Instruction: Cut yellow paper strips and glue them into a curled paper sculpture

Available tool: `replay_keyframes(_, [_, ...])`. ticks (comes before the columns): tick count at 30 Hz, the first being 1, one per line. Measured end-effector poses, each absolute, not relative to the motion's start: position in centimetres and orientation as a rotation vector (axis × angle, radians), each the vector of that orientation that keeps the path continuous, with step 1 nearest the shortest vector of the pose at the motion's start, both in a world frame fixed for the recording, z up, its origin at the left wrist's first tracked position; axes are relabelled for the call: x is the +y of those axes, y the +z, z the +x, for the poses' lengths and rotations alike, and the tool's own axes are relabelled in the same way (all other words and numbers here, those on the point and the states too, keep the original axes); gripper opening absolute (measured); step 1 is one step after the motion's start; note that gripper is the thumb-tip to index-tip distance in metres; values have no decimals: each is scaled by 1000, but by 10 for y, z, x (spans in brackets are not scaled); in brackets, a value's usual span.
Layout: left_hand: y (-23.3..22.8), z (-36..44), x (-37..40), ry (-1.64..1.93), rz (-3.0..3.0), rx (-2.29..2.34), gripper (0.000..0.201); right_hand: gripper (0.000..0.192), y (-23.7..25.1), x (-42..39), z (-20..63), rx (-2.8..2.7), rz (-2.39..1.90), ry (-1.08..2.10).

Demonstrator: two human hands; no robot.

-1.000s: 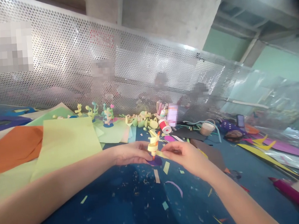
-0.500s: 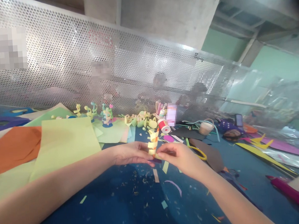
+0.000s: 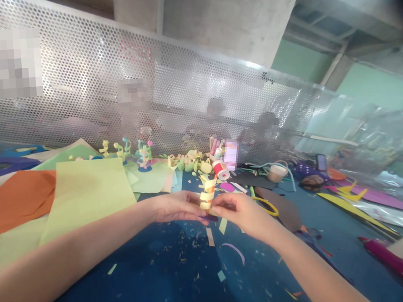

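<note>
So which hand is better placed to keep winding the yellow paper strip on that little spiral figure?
Probably the right hand: its fingertips pinch the yellow paper strip at the base of the small yellow-and-orange paper spiral figure, while the left hand steadies it from the other side.

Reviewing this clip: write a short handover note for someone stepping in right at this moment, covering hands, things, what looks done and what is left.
Left hand: shut on the base of the paper spiral figure, held upright above the blue table.
Right hand: pinching the figure's lower end from the other side.
Nearby: paper scraps under the hands, green sheet on the left, finished small figures by the mesh screen, red-and-white roll behind.
Done: the yellow strip is coiled round the orange core.
Left: the figure is not yet set down with the others.
</note>
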State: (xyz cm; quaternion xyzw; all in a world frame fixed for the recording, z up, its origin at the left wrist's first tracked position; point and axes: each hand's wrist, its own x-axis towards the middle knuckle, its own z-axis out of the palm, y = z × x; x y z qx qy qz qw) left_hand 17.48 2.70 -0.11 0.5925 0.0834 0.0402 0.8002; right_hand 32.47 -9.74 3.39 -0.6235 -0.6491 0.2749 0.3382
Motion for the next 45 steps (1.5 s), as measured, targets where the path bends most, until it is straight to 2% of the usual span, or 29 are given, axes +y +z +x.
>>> replay_keyframes(8, [-6, 176, 33, 57, 1295, 188, 31, 14, 32, -98, 324, -1675, -1613, 790])
replay_keyframes(15, [-3, 175, 30, 70, 1237, 222, 28, 14, 28, -93, 322, -1648, -1665, 699])
replay_keyframes(25, [-3, 179, 32, 307, 1085, 294, 30, 15, 21, -70, 332, -1526, -1708, 499])
replay_keyframes(35, [-26, 181, 52, 488, 1110, 422, 25, 31, -18, -48, 347, -1507, -1507, 443])
replay_keyframes(39, [-30, 179, 55, 494, 1109, 450, 25, 26, -33, -49, 349, -1420, -1491, 447])
replay_keyframes(45, [-30, 180, 52, 508, 1055, 536, 22, 20, -42, -51, 351, -1486, -1580, 293])
